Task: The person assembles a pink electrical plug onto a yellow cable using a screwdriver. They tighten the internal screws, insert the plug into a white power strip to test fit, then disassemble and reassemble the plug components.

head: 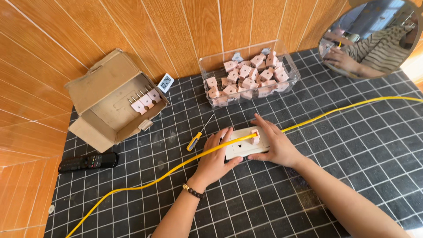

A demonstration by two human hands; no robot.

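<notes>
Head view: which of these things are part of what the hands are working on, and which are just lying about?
In hand:
left hand
right hand
white socket plate
pink plug
yellow cable
clear tub of pink plugs
cardboard box with three pink plugs

Lying about:
yellow-handled screwdriver, untouched
black remote
small clock
round mirror

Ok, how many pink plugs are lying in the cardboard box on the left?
3, lying side by side inside the open cardboard box: one plug, a second and a third, in a row toward its right edge. The flaps may hide more.
</notes>
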